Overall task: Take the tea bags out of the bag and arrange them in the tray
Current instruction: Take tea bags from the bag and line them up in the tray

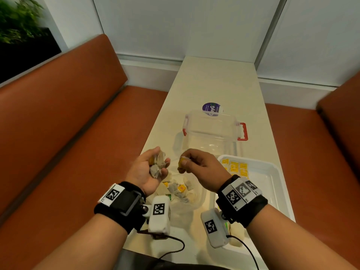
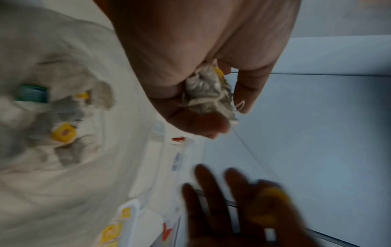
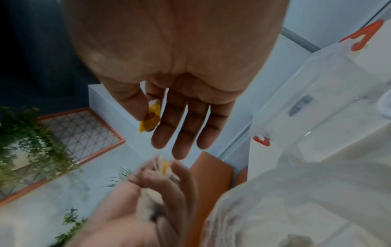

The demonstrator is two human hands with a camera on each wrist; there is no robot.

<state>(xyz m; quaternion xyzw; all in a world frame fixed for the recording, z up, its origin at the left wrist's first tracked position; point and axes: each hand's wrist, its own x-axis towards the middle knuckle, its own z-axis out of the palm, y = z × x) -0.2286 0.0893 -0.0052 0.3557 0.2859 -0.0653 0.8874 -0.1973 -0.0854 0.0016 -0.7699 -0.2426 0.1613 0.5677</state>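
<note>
The left hand (image 1: 150,168) is cupping a clump of tea bags (image 1: 158,165) above the bag (image 1: 182,193), while the right hand (image 1: 198,164) is pinching one yellow tag (image 1: 182,162), probably separating it; next it needs laying in the tray (image 1: 272,172) beside the bag.

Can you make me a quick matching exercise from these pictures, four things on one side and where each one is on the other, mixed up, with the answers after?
Things:
1. bunch of tea bags
2. yellow tag
3. clear box with red latches
4. white tray

Places:
A. pinched by the right hand
B. on the table, past both hands
C. gripped in the left hand
D. on the table under the right wrist, yellow-tagged tea bags in its far left corner

Pairs: 1-C, 2-A, 3-B, 4-D
</note>
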